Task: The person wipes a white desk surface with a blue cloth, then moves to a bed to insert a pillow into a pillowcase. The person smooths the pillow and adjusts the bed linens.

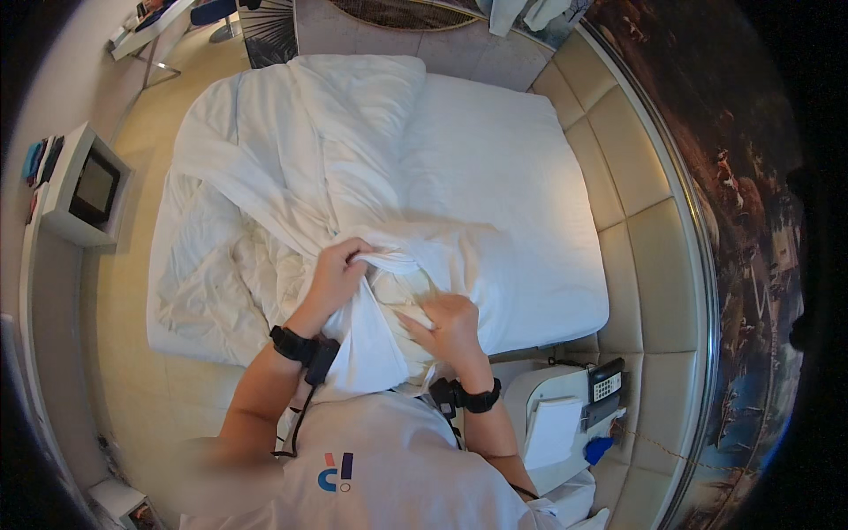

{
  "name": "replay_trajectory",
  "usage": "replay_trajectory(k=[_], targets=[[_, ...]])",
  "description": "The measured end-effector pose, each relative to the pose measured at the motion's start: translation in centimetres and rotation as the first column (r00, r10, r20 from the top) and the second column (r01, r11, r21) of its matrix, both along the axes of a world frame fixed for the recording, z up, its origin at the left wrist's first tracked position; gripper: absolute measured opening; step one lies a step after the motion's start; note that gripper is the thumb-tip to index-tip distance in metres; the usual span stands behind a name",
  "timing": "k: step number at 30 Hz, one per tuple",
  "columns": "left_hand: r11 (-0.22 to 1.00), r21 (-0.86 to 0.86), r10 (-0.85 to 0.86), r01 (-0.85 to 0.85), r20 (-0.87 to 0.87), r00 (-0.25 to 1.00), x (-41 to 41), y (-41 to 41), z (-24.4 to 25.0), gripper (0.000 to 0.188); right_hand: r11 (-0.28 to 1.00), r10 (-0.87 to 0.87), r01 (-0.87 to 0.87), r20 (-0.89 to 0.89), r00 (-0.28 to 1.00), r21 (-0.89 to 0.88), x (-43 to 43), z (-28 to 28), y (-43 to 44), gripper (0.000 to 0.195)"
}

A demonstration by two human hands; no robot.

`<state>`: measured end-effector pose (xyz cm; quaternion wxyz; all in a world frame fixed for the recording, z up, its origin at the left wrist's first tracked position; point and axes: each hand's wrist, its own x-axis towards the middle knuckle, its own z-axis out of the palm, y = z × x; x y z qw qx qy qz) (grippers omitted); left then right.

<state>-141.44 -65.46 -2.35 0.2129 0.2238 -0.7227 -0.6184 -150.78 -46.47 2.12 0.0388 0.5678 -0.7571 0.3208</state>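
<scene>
My left hand pinches the bunched edge of a white cloth cover in front of my body. In the cover's opening a cream padded insert shows. My right hand is at the right side of this opening, its thumb along the insert and its fingertips partly hidden. The cover spreads over the near part of a bed. To the left lies a rumpled white duvet, with creased cream bedding nearer to me.
A smooth white mattress meets a padded wall panel on the right. A bedside table carries white papers, a black telephone and a blue object. At the left, a white shelf unit stands by the wall.
</scene>
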Motion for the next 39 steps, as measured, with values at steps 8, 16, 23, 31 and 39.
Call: replay_trajectory(k=[8,16,23,31,39], targets=[[0.979,-0.156,-0.088,0.133,0.265,0.96,1.6,-7.9,-1.8,0.019,0.997,0.044,-0.045,-0.019,0.999,-0.065,1.2,2.9,3.3,0.029],[0.903,-0.08,-0.354,0.422,0.417,0.837,3.9,-3.4,-0.9,0.057,0.861,-0.377,0.492,0.487,0.788,-0.13,-3.4,-0.3,4.4,0.029],[0.49,-0.687,-0.52,0.537,0.265,0.812,3.2,-1.1,4.1,0.062,0.824,-0.233,0.532,0.738,0.633,-0.197,-6.2,-3.4,0.7,0.035],[0.562,-0.585,-0.562,0.585,0.249,0.789,7.0,-0.5,3.9,0.034,0.887,-0.35,0.407,0.255,0.901,-0.219,-9.0,-5.1,-2.7,0.035],[0.5,-0.559,-0.548,0.661,0.387,0.742,10.0,-2.4,3.6,0.024,0.869,-0.482,0.457,-0.119,0.868,-0.187,-18.0,-6.8,-2.8,0.036]])
